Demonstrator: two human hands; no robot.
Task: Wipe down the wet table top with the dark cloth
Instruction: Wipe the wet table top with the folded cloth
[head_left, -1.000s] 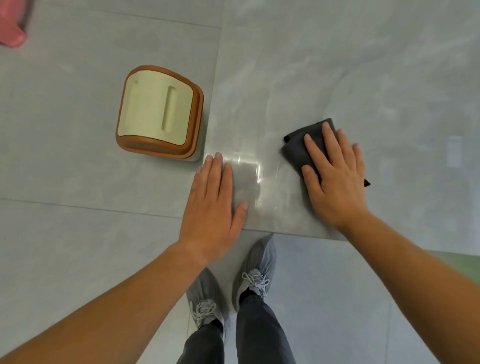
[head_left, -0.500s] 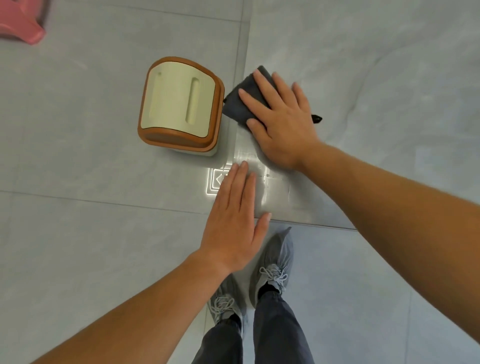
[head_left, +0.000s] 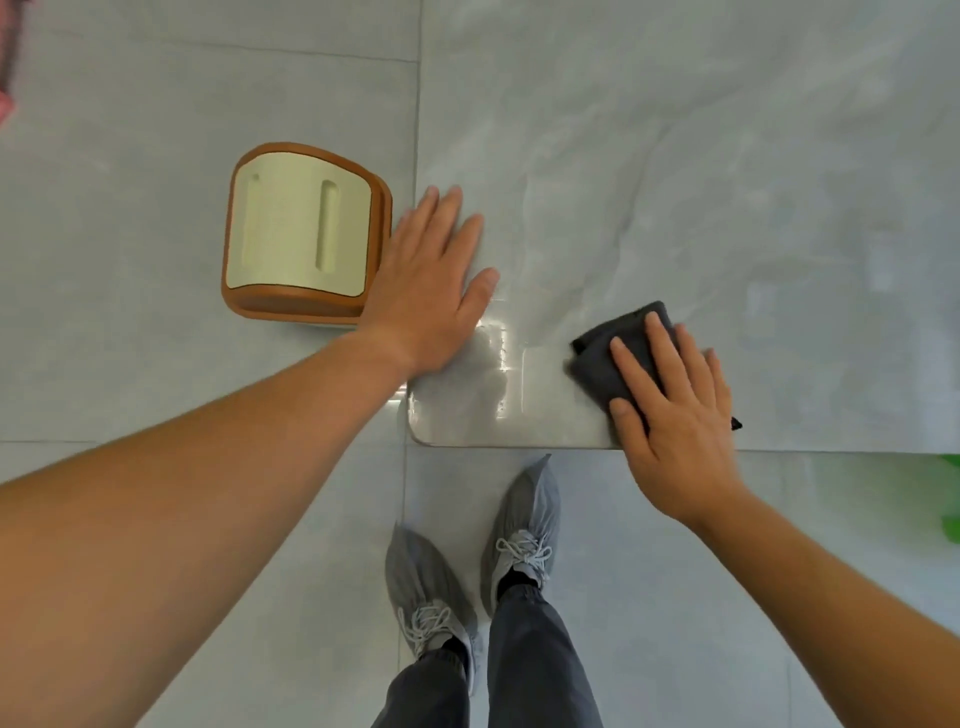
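The grey marble table top (head_left: 675, 182) fills the upper right; its rounded near-left corner is glossy and wet. A folded dark cloth (head_left: 615, 345) lies on the table close to the front edge. My right hand (head_left: 670, 410) is pressed flat on the cloth, covering its right half. My left hand (head_left: 431, 286) rests flat with fingers spread on the table's left edge, holding nothing.
A beige stool with a brown rim (head_left: 301, 236) stands on the floor just left of the table, touching my left hand's side. My two grey shoes (head_left: 524, 525) are below the front edge. Something green (head_left: 950, 499) is at the right border.
My right hand has slid the cloth from the far left near the stool back toward the front edge and to the right. My left hand has shifted up along the table's left edge.
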